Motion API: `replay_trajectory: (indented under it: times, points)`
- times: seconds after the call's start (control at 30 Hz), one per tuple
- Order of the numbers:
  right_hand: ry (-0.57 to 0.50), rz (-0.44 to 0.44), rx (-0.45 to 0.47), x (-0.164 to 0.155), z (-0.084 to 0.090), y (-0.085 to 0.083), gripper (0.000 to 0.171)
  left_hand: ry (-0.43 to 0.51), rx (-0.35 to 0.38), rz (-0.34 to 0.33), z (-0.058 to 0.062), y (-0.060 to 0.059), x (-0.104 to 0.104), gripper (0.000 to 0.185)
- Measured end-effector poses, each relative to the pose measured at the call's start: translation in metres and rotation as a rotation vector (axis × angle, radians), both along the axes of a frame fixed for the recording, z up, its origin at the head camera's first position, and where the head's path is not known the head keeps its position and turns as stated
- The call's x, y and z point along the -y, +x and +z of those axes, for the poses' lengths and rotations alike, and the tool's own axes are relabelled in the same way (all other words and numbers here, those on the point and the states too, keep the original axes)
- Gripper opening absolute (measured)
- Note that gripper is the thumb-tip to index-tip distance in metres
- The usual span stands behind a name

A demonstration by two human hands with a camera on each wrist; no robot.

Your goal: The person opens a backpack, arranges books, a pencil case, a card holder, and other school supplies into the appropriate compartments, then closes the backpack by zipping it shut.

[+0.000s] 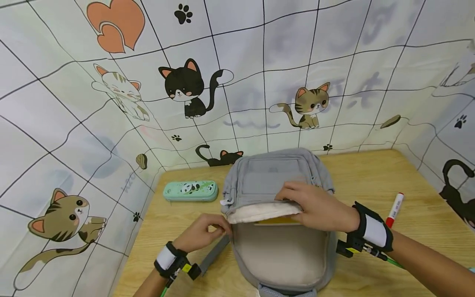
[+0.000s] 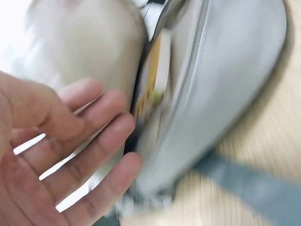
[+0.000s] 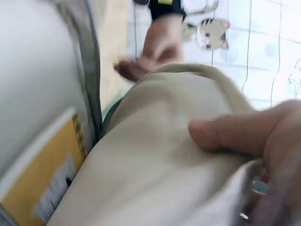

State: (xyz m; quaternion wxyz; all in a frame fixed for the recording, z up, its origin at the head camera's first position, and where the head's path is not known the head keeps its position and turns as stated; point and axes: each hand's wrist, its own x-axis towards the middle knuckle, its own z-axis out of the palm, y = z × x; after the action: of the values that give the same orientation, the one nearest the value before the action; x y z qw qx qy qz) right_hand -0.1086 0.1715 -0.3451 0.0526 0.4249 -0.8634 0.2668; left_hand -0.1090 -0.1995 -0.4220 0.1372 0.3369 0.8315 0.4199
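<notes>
A grey backpack (image 1: 274,177) lies unzipped on the table, its cream lining showing. My right hand (image 1: 319,206) grips the edge of its front flap (image 1: 259,212), the thumb (image 3: 221,134) pressed on the cream inner side. That flap is lifted and folded back from the opening. Inside the bag sits a yellow notebook (image 3: 51,174) with a black spiral binding, largely covered by the flap in the head view. At the bag's left side, my left hand (image 1: 202,232) is close to the opening, its fingers (image 2: 106,136) loosely extended and holding nothing.
A mint-green pencil case (image 1: 191,191) with pandas lies left of the backpack. To the right is a white marker (image 1: 395,208) with a red cap. A grey strap (image 1: 215,255) trails over the wooden table (image 1: 363,173). Cat-patterned cloth (image 1: 256,82) hangs behind.
</notes>
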Motion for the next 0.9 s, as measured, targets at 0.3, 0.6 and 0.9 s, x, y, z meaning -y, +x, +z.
replay_trajectory:
  times: [0.3, 0.6, 0.9]
  points:
    - [0.257, 0.266, 0.116, 0.006, -0.032, 0.036, 0.037, 0.078, 0.055, 0.351, -0.049, -0.036, 0.028, 0.025]
    - [0.342, 0.464, 0.286, 0.016, -0.076, 0.048, 0.022, 0.204, 0.149, 0.500, -0.070, -0.046, 0.011, 0.029]
    - [0.456, 0.428, 0.315, 0.060, -0.025, -0.014, 0.009, 0.217, 0.209, 0.512, -0.080, -0.043, 0.001, 0.025]
